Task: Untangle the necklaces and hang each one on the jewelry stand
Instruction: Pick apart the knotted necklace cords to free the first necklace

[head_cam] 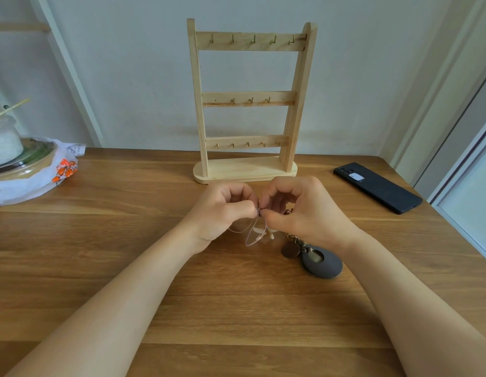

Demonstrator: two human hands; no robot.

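Toward the far edge of the worktop, just before the jewelry stand, my left grip and right grip both pinch the thin necklace cord at one snag — tug too hard and the knot could tighten, or the dark pendant could drag along.

Before me, the jewelry stand is pale wood with gold hooks; the table shows brown grain. My cord is translucent pink, the pendant dark grey, the phone black.

left hand, right hand, fingertips pinched together
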